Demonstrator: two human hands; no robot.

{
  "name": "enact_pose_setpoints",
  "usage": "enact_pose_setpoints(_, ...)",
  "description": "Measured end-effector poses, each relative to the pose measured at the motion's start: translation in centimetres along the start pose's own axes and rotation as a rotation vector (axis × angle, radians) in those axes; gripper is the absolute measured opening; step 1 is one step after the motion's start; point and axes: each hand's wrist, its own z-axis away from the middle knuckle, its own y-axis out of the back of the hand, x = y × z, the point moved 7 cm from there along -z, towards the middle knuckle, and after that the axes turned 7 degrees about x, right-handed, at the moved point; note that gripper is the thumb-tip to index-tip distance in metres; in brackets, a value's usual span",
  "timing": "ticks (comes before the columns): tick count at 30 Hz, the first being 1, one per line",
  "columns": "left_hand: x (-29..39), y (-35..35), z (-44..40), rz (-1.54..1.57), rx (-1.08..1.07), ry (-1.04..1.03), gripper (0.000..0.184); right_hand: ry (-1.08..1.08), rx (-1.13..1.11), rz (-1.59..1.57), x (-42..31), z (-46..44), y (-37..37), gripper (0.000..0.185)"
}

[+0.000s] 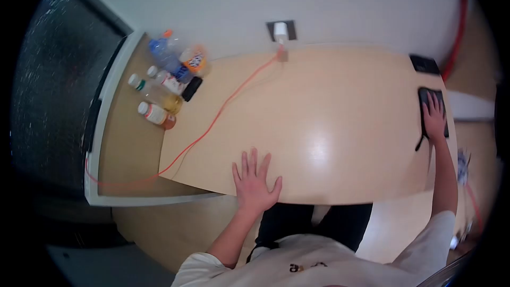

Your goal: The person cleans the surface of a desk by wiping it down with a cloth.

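Note:
My left hand (pixel 255 186) lies palm down near the front edge of the light wooden table (pixel 340 106), fingers spread, holding nothing. At the table's right end my right hand (pixel 435 118) rests flat on a black pouch (pixel 425 94) with a wrist strap. Its fingers are stretched out over the pouch and not wrapped round it, and they hide part of its top. Just beyond the pouch, in the far right corner, is a flat black item (pixel 424 64) whose kind I cannot make out.
Several bottles, among them a blue one (pixel 166 56) and an orange-labelled one (pixel 195 60), stand at the back left beside a small black object (pixel 192 89). An orange cable (pixel 226 103) runs from a white wall plug (pixel 280 31) across the table to the left ledge.

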Motion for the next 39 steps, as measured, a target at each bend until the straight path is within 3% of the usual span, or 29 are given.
enact_pose_setpoints(3, -0.5, 0.1, -0.6, -0.022, 0.008, 0.024, 0.075, 0.014, -0.044, 0.052, 1.8, -6.0, -4.9, 0.061)
enact_pose_setpoints(8, -0.4, -0.5, 0.7, 0.054, 0.107, 0.008, 0.073, -0.063, -0.134, 0.053, 1.1, -6.5, -3.6, 0.061)
enact_pose_setpoints(11, -0.6, -0.2, -0.6, 0.051, 0.159, 0.014, 0.071, 0.117, -0.135, 0.196, -1.0, -4.3, -6.0, 0.062)
enact_pose_setpoints(14, -0.8, -0.5, 0.1, 0.06, 0.16, 0.001, 0.07, 0.191, -0.106, 0.041, -8.0, 5.9, 0.7, 0.063)
enact_pose_setpoints(17, -1.1, -0.5, 0.1, 0.041, 0.214, -0.009, 0.07, 0.558, 0.125, -0.218, -17.7, 16.8, 7.9, 0.058)
enact_pose_setpoints(20, -1.2, -0.3, 0.3, 0.054, 0.196, -0.018, 0.069, 0.593, 0.062, -0.299, -22.2, 24.8, 10.5, 0.058)
enact_pose_setpoints(23, -0.8, -0.5, 0.1, 0.051, 0.195, -0.053, 0.067, 0.533, -0.041, -0.345, -19.9, 25.2, 10.5, 0.06)
enact_pose_setpoints(29, -0.6, -0.5, -0.2, -0.001, 0.179, -0.053, 0.065, 0.032, -0.015, -0.126, -2.8, 18.7, 6.9, 0.062)
enact_pose_setpoints(33, -0.5, -0.6, -0.3, 0.027, 0.177, -0.032, 0.065, -0.168, 0.025, -0.02, 5.3, 12.1, 4.1, 0.064)
enact_pose_setpoints(39, 0.2, 0.2, -0.8, 0.012, 0.123, -0.002, 0.066, -0.252, -0.016, 0.011, 5.1, -1.2, -0.3, 0.065)
